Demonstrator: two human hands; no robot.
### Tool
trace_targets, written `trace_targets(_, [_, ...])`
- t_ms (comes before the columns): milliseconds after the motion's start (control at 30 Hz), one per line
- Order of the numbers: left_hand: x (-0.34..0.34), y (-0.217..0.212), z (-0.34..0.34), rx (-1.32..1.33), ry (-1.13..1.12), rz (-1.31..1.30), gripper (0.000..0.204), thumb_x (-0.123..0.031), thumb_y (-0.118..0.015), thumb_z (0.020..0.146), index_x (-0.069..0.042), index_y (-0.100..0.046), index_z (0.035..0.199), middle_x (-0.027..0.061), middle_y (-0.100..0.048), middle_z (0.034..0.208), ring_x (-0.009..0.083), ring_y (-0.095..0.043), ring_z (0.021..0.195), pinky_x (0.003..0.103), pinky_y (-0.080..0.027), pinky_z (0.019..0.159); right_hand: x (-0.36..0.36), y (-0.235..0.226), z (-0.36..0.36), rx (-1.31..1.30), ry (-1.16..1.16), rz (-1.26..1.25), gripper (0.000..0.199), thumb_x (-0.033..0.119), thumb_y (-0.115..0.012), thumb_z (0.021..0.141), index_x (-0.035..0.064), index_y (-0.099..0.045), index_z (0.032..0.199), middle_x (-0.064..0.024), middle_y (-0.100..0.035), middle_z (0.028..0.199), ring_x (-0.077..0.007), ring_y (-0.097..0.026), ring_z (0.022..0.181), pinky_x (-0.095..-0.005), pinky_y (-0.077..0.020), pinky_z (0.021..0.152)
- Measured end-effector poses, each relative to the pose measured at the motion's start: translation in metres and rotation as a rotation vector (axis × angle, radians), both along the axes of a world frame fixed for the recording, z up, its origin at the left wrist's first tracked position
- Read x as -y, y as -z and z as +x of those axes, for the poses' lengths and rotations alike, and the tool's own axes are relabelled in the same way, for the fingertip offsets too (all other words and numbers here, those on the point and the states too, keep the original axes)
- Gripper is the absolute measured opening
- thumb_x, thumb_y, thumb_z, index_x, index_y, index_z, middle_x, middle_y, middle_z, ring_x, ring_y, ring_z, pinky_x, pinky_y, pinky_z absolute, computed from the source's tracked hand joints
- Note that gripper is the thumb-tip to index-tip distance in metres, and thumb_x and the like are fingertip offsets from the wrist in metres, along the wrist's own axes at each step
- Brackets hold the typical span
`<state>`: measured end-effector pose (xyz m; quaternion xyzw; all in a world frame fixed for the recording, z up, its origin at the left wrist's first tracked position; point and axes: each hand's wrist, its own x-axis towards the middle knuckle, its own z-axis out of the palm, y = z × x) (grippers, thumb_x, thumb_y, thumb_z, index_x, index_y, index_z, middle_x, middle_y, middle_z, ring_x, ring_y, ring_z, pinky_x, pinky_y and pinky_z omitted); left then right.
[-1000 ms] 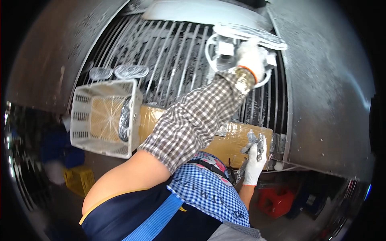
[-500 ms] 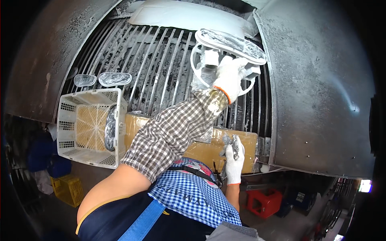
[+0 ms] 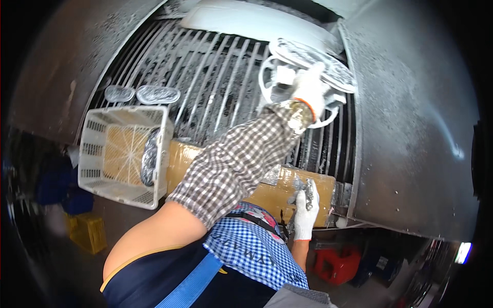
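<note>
Left hand in white knit glove [image 3: 311, 93]: at the far right corner of the dark metal-bar grate [image 3: 205, 87]; finger opening and grip hidden — cannot tell.
White-streaked dark oval piece [image 3: 331, 73]: slanted beside white ring-sided stand [image 3: 285, 75], near that corner; a glove bump could tip or smear it.
Right hand in white knit glove [image 3: 306, 222]: fingers curled round grey metal tool [image 3: 309, 195] — a slack hold could drop it.

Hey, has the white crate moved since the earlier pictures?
No, the white crate keeps the same place against the metal grate; only the camera's view has shifted.
</note>
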<state>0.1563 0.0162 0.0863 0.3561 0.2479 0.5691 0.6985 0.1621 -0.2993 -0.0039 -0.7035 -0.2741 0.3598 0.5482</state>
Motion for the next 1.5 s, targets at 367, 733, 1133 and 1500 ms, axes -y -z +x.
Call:
trace_targets(367, [-0.02,-0.001,-0.13,-0.369,-0.313,0.453,0.047,-0.008,-0.072,0.097,0.004,-0.055,0.14,0.0207,-0.065,0.134,0.0281,-0.067,0.119,0.04,-0.057,0.104,0.01,0.036,0.014,0.196,-0.058,-0.06,0.058,0.015,-0.06,0.106,-0.0044,-0.043,0.158,-0.0086,-0.062,0.109,-0.0143,-0.064,0.085,-0.0299,-0.0546,0.079])
trace_targets(733, [-0.061,0.233,-0.239,0.531,-0.311,-0.635,0.05,0.0,-0.049,0.099,0.002,-0.042,0.149,0.0282,-0.055,0.147,0.0453,-0.058,0.134,0.068,-0.046,0.116,-0.006,0.026,0.003,0.152,-0.101,-0.097,0.059,0.016,-0.062,0.108,-0.0028,-0.041,0.16,-0.0073,-0.068,0.103,-0.0128,-0.065,0.082,-0.029,-0.0551,0.077])
trace_targets(1133, [-0.1,0.256,-0.223,0.122,-0.195,-0.711,0.048,-0.029,-0.059,0.104,-0.002,-0.052,0.143,0.0221,-0.064,0.141,0.0375,-0.063,0.13,0.053,-0.054,0.106,-0.009,0.005,-0.016,0.089,-0.053,-0.148,0.058,0.015,-0.06,0.108,-0.004,-0.041,0.159,-0.0071,-0.068,0.103,-0.0134,-0.065,0.082,-0.0296,-0.0548,0.076])
trace_targets(1500, [0.023,0.138,-0.251,-0.124,0.26,-0.469,0.035,-0.028,-0.071,0.102,-0.002,-0.068,0.125,0.0134,-0.076,0.108,0.0225,-0.074,0.09,0.037,-0.062,0.078,-0.009,0.023,-0.004,0.137,-0.148,-0.195,0.054,0.016,-0.062,0.106,-0.0038,-0.048,0.154,-0.0098,-0.057,0.126,-0.0143,-0.065,0.092,-0.0314,-0.0557,0.08])
